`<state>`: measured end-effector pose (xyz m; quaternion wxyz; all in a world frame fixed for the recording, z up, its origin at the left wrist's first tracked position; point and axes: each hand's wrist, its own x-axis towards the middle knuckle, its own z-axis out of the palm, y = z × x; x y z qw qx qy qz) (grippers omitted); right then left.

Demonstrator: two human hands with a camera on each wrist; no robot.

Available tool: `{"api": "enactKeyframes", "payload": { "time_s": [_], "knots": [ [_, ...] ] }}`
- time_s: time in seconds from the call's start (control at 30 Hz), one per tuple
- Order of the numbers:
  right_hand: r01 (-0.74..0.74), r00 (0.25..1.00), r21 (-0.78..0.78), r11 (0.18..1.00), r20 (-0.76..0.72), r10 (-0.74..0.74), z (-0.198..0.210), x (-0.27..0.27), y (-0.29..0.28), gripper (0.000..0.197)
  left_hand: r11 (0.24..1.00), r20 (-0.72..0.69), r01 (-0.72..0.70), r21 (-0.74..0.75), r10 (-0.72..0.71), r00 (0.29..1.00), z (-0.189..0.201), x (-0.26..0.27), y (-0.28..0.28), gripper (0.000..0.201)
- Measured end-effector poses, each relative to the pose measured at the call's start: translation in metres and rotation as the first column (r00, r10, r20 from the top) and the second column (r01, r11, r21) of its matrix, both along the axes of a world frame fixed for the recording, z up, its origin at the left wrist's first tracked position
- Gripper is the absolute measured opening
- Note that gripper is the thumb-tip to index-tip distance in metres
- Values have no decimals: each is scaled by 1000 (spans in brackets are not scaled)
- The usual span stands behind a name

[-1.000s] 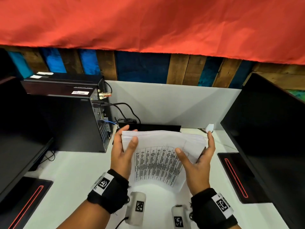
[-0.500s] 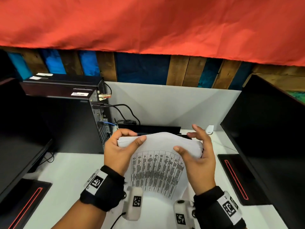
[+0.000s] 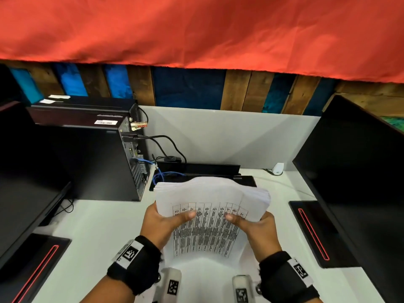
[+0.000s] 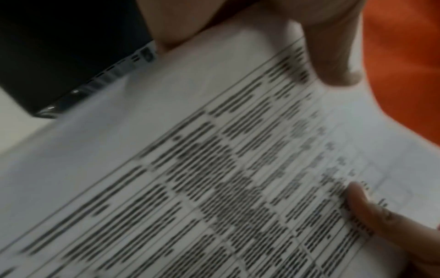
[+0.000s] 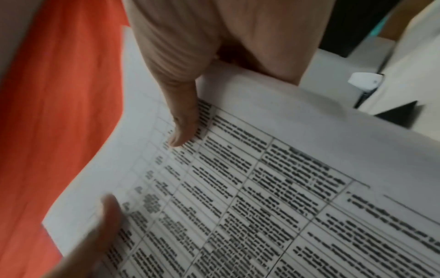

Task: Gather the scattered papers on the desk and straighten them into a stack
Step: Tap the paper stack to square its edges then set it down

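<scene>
A stack of white papers, its top sheet printed with a table, stands tilted and bowed above the white desk. My left hand grips its left side, thumb on the printed face and fingers behind. My right hand grips the right side the same way. The left wrist view shows the papers close up and blurred under my left thumb. The right wrist view shows the papers under my right thumb. The sheet edges at the top fan slightly.
A black computer tower with cables stands at the left. Dark monitors flank the desk at the left and right. A black bar and a small white device sit by the grey divider.
Both hands have slid from the top corners of the papers down to their sides. The stack's top edge now rises above my hands, and its sheets sit closer together.
</scene>
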<state>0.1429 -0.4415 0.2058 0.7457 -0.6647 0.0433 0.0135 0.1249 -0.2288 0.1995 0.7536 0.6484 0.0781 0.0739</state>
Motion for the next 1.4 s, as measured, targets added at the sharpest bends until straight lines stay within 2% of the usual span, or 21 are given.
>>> {"api": "enactKeyframes", "payload": {
  "time_s": [0.03,0.13,0.27,0.37,0.53,0.63,0.7,0.77,0.83,0.9,0.97,1.03,1.1,1.17,1.2,1.23,1.33,1.4],
  "knots": [
    [-5,1000,-9,1000,-15,5,-1,2,0,36,1000,-15,4,12,-4,1000,0,0,1,57],
    [-4,999,28,1000,47,3,6,9,-2,34,1000,33,-8,-12,8,999,9,5,4,45],
    [-21,996,42,999,85,17,15,13,-5,46,1000,97,-11,-18,13,995,22,14,11,68],
    [-35,997,36,999,64,32,13,16,-2,46,999,90,-13,-39,17,996,20,17,11,84],
    [20,994,42,999,105,-25,16,17,9,34,998,131,-17,-54,24,991,25,13,-4,75],
    [102,985,75,992,134,-112,21,16,9,41,991,171,-121,-53,129,977,29,15,-5,72],
    [230,948,18,973,220,-228,22,14,10,64,984,195,-172,-45,177,965,31,16,-6,67],
    [319,879,-83,944,398,-262,25,7,14,78,978,218,-206,-43,210,953,38,16,-11,62],
    [338,824,-206,918,535,-183,23,1,20,65,968,237,-251,-26,250,939,44,18,-15,53],
    [351,813,-296,888,567,-132,19,-2,23,46,957,207,-287,-37,288,935,48,23,-16,37],
    [334,834,-303,893,537,-130,15,-2,23,41,956,156,-291,-45,295,943,50,26,-16,30],
    [329,847,-320,888,516,-128,14,-2,21,47,960,122,-269,-75,277,953,44,25,-14,39],
    [300,871,-271,914,469,-147,12,-1,18,72,976,136,-200,-89,211,968,34,21,-11,59],
    [222,931,-73,972,312,-189,7,3,14,102,989,112,-120,-84,129,985,23,19,-9,75],
    [181,959,21,983,218,-181,4,6,11,106,993,83,-88,-76,94,992,18,18,-8,73],
    [146,978,72,987,141,-155,2,8,8,98,996,49,-66,-57,69,996,14,18,-7,64],
    [90,996,10,996,-1,-90,-3,17,2,44,998,-25,-59,21,60,998,7,18,-4,44],
    [91,996,12,996,12,-91,-3,21,0,35,999,-12,-49,10,49,999,8,19,-1,40]
  ]
}}
